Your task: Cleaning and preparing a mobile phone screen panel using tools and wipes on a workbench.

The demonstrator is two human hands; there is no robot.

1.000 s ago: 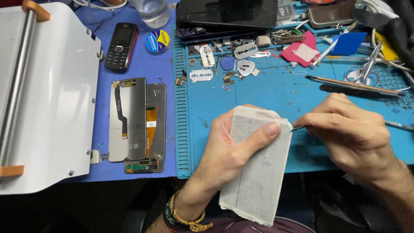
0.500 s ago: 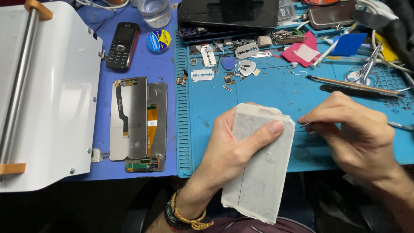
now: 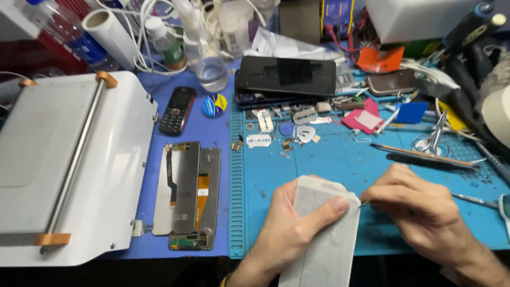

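Note:
My left hand grips a flat rectangular panel wrapped in grey-white film, thumb pressed across its upper edge. My right hand is closed on a thin metal tool whose tip touches the panel's upper right corner. Both hands hover over the blue work mat near the table's front edge. The tool's handle is mostly hidden inside my fist.
Two bare phone screen assemblies lie left of the mat beside a white machine. A small black phone, a dark smartphone, razor blades, scissors, a brush, bottles and cables crowd the back.
The camera view has tilted up, showing more of the back of the table. My hands and the wrapped panel keep the same grip and position.

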